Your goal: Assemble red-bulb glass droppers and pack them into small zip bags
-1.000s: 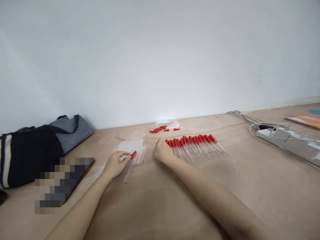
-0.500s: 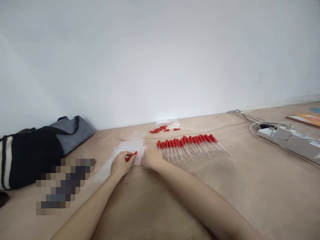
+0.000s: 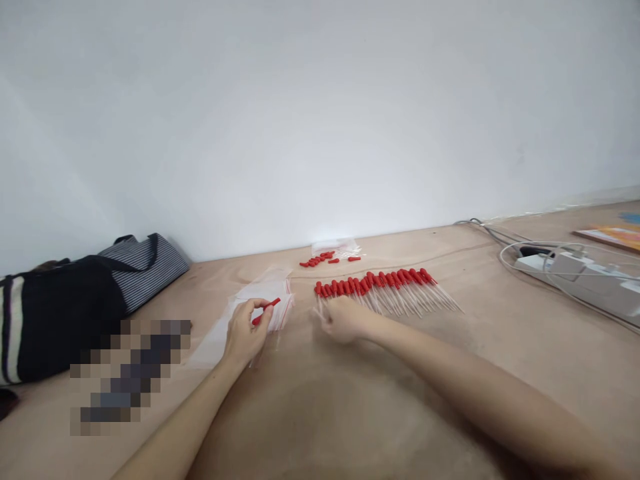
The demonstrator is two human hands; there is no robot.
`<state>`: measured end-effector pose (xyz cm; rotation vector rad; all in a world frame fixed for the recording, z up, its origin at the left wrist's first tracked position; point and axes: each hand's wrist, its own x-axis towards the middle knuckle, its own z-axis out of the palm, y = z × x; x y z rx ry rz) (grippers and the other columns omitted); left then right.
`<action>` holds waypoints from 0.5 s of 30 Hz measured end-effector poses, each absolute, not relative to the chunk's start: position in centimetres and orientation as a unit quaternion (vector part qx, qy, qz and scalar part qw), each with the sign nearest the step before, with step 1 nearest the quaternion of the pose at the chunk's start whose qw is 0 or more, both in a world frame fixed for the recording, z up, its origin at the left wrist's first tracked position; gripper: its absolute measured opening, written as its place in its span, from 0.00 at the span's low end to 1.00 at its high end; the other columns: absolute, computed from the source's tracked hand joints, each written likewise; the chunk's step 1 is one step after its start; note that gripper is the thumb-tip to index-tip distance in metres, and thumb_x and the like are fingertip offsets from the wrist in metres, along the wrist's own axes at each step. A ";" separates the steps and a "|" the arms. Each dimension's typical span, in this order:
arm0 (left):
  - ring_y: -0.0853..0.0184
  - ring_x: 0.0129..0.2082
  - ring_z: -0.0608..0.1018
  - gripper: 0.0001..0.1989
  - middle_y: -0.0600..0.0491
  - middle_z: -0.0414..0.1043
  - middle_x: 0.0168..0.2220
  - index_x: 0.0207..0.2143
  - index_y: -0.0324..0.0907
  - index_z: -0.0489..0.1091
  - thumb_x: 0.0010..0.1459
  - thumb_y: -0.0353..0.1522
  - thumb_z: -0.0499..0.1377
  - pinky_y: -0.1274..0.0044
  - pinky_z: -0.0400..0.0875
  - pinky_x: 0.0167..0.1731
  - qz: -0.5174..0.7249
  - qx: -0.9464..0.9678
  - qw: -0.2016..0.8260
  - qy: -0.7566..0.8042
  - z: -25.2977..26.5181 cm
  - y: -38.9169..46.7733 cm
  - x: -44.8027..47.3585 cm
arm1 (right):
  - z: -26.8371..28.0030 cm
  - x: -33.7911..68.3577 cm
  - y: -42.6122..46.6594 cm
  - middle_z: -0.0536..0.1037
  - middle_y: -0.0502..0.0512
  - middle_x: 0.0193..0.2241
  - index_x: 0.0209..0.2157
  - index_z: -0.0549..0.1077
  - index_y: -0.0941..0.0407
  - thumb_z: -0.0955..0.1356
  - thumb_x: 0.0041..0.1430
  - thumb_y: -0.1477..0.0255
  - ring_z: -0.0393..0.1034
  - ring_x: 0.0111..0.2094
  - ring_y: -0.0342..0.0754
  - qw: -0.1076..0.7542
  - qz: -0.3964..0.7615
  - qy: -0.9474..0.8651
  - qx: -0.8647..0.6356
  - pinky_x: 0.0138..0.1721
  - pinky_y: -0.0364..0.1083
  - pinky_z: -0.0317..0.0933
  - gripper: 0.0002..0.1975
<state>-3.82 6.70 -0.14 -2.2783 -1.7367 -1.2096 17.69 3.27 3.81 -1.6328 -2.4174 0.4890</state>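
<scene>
My left hand is closed over red rubber dropper bulbs; red shows both above and below the fingertip, the rest hidden by fingers. It hovers at the right part of a stack of clear zip bags with red seal lines. My right hand, slightly blurred, has its fingers closed at the left end of a row of droppers with red bulbs and clear thin tubes. A pale, see-through piece shows by its fingertips, too smeared to name.
Loose red bulbs lie near the wall beside a clear bag of thin pieces. A black and striped bag stands at the left, near a pixelated patch. At the right are a white power strip and cables.
My right hand has moved right, from the edge of the zip bags to the left end of the dropper row. My left hand has shifted slightly, still holding the red bulbs.
</scene>
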 end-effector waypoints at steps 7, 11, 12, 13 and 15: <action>0.66 0.36 0.72 0.13 0.50 0.70 0.36 0.42 0.40 0.65 0.56 0.32 0.48 0.74 0.67 0.36 -0.384 -0.806 -0.114 -0.435 -0.4 3.0 1.3 | 0.1 24.6 0.1 0.74 0.54 0.30 0.40 0.66 0.59 0.58 0.54 0.78 0.67 0.30 0.43 0.291 0.222 -0.801 -0.474 0.30 0.41 0.58 0.12; 0.69 0.30 0.74 0.12 0.51 0.70 0.32 0.40 0.41 0.66 0.57 0.30 0.46 0.75 0.69 0.33 -0.322 -0.826 -0.211 -0.412 -0.8 1.4 3.3 | -2.1 24.3 -0.7 0.74 0.56 0.36 0.40 0.68 0.57 0.58 0.56 0.78 0.67 0.37 0.45 0.371 0.197 -0.779 -0.465 0.38 0.43 0.58 0.13; 0.69 0.28 0.74 0.12 0.51 0.70 0.31 0.40 0.41 0.66 0.57 0.30 0.46 0.75 0.70 0.32 -0.320 -0.821 -0.229 -0.413 -0.9 1.2 3.5 | -2.3 24.1 -0.8 0.74 0.56 0.35 0.38 0.69 0.57 0.58 0.56 0.78 0.67 0.37 0.45 0.373 0.193 -0.779 -0.465 0.38 0.44 0.58 0.12; 0.69 0.28 0.74 0.12 0.51 0.70 0.31 0.40 0.41 0.66 0.57 0.31 0.46 0.75 0.70 0.31 -0.324 -0.814 -0.244 -0.416 -1.0 1.2 3.5 | -2.5 23.9 -0.8 0.74 0.55 0.33 0.37 0.69 0.57 0.58 0.56 0.78 0.67 0.36 0.45 0.370 0.188 -0.781 -0.467 0.38 0.44 0.57 0.12; 0.69 0.29 0.74 0.11 0.51 0.70 0.31 0.39 0.41 0.66 0.57 0.31 0.47 0.75 0.71 0.32 -0.328 -0.802 -0.265 -0.424 -1.1 1.3 3.5 | -2.6 23.7 -0.8 0.73 0.55 0.32 0.36 0.70 0.57 0.58 0.56 0.78 0.66 0.35 0.45 0.359 0.179 -0.786 -0.471 0.38 0.45 0.56 0.11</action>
